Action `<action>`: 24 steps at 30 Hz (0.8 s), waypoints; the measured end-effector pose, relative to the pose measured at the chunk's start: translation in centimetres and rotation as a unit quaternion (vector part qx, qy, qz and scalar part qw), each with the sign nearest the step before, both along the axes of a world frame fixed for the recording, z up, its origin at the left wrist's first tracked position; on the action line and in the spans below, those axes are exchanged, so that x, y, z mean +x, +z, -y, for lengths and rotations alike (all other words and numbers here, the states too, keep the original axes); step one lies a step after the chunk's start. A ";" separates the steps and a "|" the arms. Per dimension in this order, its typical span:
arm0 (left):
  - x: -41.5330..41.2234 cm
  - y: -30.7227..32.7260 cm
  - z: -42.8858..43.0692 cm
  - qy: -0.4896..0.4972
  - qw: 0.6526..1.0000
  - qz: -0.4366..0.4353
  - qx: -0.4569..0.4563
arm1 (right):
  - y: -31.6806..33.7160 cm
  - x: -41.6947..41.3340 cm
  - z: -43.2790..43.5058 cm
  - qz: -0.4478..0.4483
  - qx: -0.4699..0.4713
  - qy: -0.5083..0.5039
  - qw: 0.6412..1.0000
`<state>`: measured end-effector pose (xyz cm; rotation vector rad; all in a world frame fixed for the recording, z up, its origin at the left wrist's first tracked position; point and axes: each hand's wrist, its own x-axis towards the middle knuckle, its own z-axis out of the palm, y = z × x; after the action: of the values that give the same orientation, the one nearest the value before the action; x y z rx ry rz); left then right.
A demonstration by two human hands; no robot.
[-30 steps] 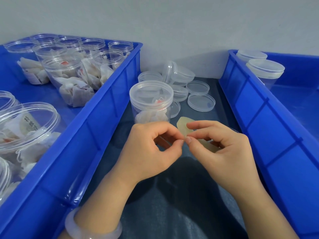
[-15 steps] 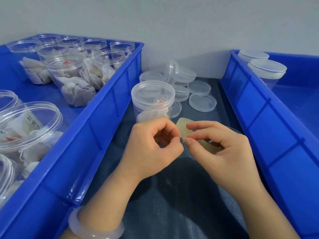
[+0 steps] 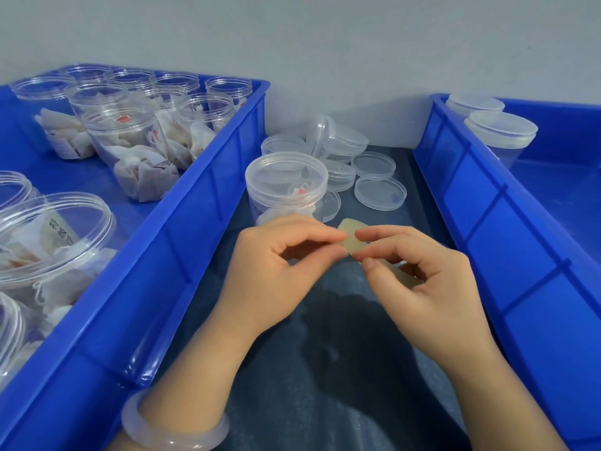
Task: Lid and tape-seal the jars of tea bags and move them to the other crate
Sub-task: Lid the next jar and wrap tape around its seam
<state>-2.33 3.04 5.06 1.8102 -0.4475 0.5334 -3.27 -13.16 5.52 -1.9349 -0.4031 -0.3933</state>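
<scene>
One lidded jar (image 3: pixel 286 187) of tea bags stands on the worktop (image 3: pixel 325 369) between the left crate (image 3: pixel 195 222) of open jars and the right crate (image 3: pixel 487 222). Just before it, the left grip (image 3: pixel 276 271) and right grip (image 3: pixel 429 281) each pinch a yellowish tape strip (image 3: pixel 353 239) between thumb and forefinger. Loose lids (image 3: pixel 380 193) lie behind.

Grey wall (image 3: pixel 325 43), dark table (image 3: pixel 309 385)
We face a plain, pale wall in soft, even light; the table below it is blue-grey (and faintly glossy).
</scene>
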 end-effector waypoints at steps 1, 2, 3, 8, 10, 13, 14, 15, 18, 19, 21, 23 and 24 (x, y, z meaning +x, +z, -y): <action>0.0 0.0 -0.1 0.012 0.999 -0.030 -0.038 | 0.0 0.0 0.0 0.000 0.004 -0.002 1.000; 0.1 0.0 -0.2 0.022 0.995 -0.060 -0.080 | 0.0 0.1 0.1 0.002 0.005 -0.003 1.000; 0.3 0.0 -0.3 0.027 0.989 -0.085 -0.118 | 0.0 0.1 0.0 0.004 0.002 -0.004 1.000; 0.6 0.1 -0.3 0.025 0.970 -0.127 -0.204 | 0.0 -0.1 -0.1 -0.004 0.012 0.002 1.000; 0.5 0.2 -0.2 0.018 0.966 -0.129 -0.225 | 0.0 -0.1 0.1 -0.031 0.024 -0.008 0.999; 0.1 0.5 0.2 -0.020 0.962 -0.126 -0.240 | 0.0 0.0 0.2 -0.105 0.030 -0.020 0.994; 0.0 0.6 0.3 -0.031 0.963 -0.122 -0.239 | 0.0 0.0 0.2 -0.122 0.032 -0.017 0.992; -0.2 0.6 0.3 -0.039 0.964 -0.118 -0.235 | 0.0 0.1 0.2 -0.132 0.032 -0.017 0.991; -0.4 0.6 0.4 -0.055 0.969 -0.115 -0.214 | -0.1 0.2 0.4 -0.155 0.017 -0.009 0.988; -0.4 0.5 0.3 -0.053 0.969 -0.117 -0.210 | 0.0 0.3 0.4 -0.154 0.014 0.005 0.988; -0.3 0.4 0.3 -0.043 0.970 -0.116 -0.210 | 0.0 0.2 0.3 -0.128 0.012 0.029 0.991; -0.2 0.3 0.2 -0.045 0.970 -0.108 -0.211 | -0.3 0.2 0.2 -0.111 0.028 0.028 0.993; -0.2 0.3 0.3 -0.050 0.971 -0.105 -0.210 | -0.4 0.2 0.2 -0.108 0.038 0.024 0.993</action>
<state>-2.57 2.74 5.38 1.4080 -0.2549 0.3305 -3.05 -13.38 5.09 -1.8670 -0.2886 -0.1629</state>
